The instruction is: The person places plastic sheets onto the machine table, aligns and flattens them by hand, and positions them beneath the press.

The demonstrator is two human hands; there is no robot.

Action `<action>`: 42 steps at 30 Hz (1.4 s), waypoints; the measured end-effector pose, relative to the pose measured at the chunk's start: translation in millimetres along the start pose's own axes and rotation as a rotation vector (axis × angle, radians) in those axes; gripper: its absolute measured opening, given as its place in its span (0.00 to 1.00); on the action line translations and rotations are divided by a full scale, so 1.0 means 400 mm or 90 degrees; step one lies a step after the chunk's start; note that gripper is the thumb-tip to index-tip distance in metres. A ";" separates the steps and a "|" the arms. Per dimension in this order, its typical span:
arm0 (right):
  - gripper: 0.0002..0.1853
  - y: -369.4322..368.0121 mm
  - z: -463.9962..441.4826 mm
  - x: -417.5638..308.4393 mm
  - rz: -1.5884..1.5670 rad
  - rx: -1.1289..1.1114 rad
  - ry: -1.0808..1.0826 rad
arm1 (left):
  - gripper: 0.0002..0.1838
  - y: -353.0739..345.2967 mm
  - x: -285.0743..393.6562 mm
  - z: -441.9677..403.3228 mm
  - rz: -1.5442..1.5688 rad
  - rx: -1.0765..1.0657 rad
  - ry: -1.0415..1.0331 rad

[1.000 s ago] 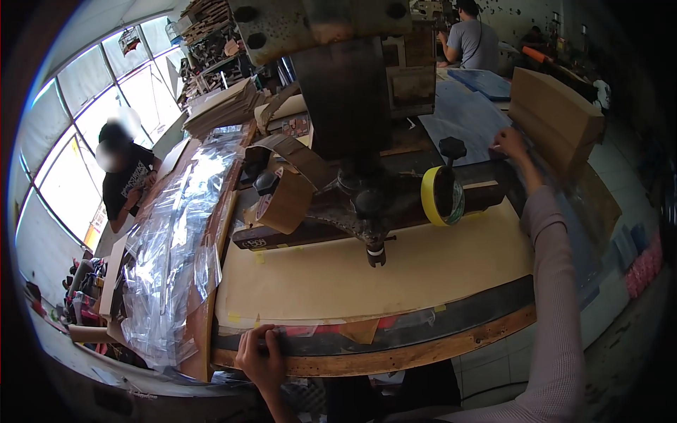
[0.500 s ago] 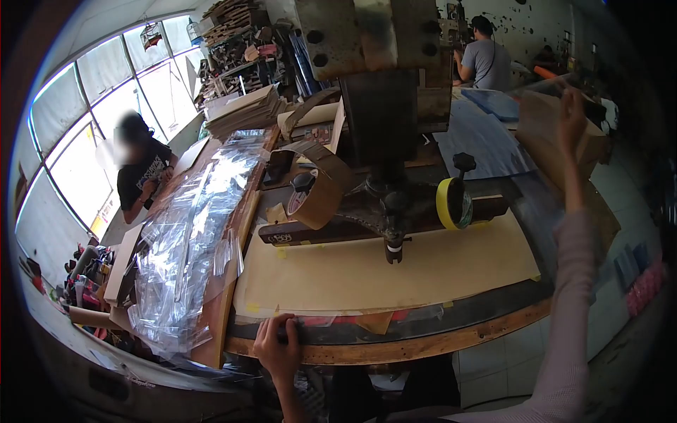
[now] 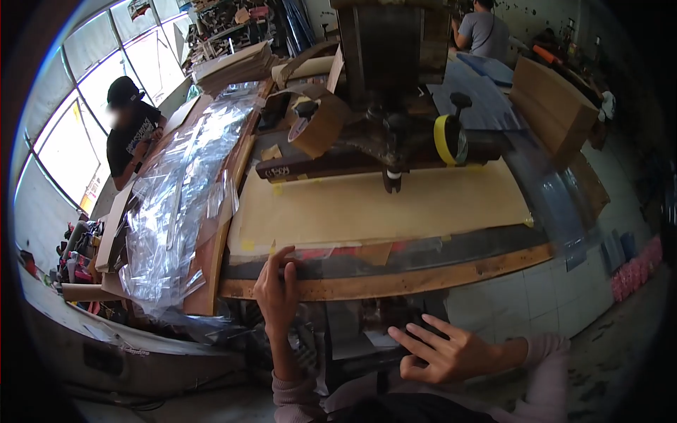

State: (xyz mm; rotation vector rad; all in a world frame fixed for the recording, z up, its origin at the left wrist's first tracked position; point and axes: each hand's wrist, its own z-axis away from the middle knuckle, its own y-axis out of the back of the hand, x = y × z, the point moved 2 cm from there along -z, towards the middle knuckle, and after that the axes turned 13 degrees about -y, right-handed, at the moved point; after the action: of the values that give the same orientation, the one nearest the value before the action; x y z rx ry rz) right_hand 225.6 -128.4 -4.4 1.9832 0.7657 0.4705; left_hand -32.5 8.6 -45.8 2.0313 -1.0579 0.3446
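Observation:
My left hand (image 3: 277,287) rests at the wooden front edge (image 3: 352,287) of the press table, its fingers slightly bent and a gap showing between thumb and forefinger. Just beyond its fingertips lies the front border of a tan paper sheet (image 3: 381,211), which has yellow tape bits along it. My right hand (image 3: 448,349) hovers in front of the table, near my lap, with fingers spread and nothing in it. Over the sheet is a dark press head (image 3: 391,49) with a long bar (image 3: 282,169). A yellow tape roll (image 3: 443,139) and a brown tape roll (image 3: 317,128) hang on the press.
Clear plastic strips (image 3: 187,190) are heaped on the left board. A cardboard box (image 3: 553,109) and bluish clear sheets (image 3: 479,95) lie at the right. One person (image 3: 130,130) sits at the left; another (image 3: 483,32) is at the back.
My right hand has come down from high on the right, where it held a thin clear sheet, to in front of the table. My view has tilted downward. The left hand stays at the edge.

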 end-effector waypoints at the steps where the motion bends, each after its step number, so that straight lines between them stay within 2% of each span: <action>1: 0.12 -0.005 -0.003 -0.010 -0.016 0.011 0.012 | 0.16 0.010 0.013 0.007 0.064 -0.031 0.000; 4: 0.10 -0.006 -0.008 -0.018 0.026 0.023 0.091 | 0.20 0.019 0.067 0.023 0.203 -0.076 -0.019; 5: 0.09 -0.006 -0.009 -0.017 0.067 0.030 0.090 | 0.27 0.030 0.082 0.032 0.163 -0.172 -0.020; 7: 0.08 -0.005 -0.009 -0.013 0.152 0.044 0.091 | 0.30 0.038 0.111 0.034 0.069 -0.265 -0.153; 8: 0.07 -0.001 -0.009 -0.019 0.133 0.041 0.094 | 0.32 0.037 0.123 0.035 0.021 -0.311 -0.219; 9: 0.07 0.006 -0.010 -0.028 0.114 0.039 0.097 | 0.36 0.030 0.130 0.038 0.057 -0.373 -0.190; 11: 0.05 0.006 -0.003 -0.043 0.091 0.030 0.148 | 0.36 0.011 0.141 0.038 0.024 -0.396 -0.216; 15: 0.06 0.009 0.010 -0.067 0.083 0.043 0.167 | 0.36 -0.019 0.151 0.034 -0.074 -0.445 -0.224; 19: 0.06 0.020 -0.001 -0.046 0.116 0.035 0.109 | 0.35 -0.043 0.153 0.020 -0.179 -0.426 -0.257; 30: 0.06 -0.021 -0.013 -0.002 0.171 0.021 -0.002 | 0.28 -0.120 0.087 -0.093 -0.170 -0.419 -0.257; 33: 0.15 -0.041 -0.010 0.006 0.150 0.012 -0.024 | 0.27 -0.132 0.078 -0.114 -0.166 -0.427 -0.250; 36: 0.27 -0.044 -0.020 0.035 0.011 0.011 -0.151 | 0.28 -0.140 0.074 -0.128 -0.166 -0.431 -0.250; 37: 0.37 -0.045 -0.019 0.057 0.007 -0.020 -0.213 | 0.28 -0.142 0.072 -0.130 -0.163 -0.432 -0.247; 40: 0.41 -0.054 -0.012 0.141 0.083 -0.021 -0.410 | 0.28 -0.148 0.066 -0.134 -0.160 -0.435 -0.232; 42: 0.42 -0.076 0.004 0.193 0.103 -0.041 -0.484 | 0.29 -0.152 0.060 -0.136 -0.163 -0.436 -0.221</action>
State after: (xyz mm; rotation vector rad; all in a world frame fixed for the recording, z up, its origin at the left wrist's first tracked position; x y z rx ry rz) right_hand 273.0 -65.4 -30.1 1.9551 0.1099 -0.1784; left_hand 36.1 56.2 -29.9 1.5883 -0.9278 -0.4658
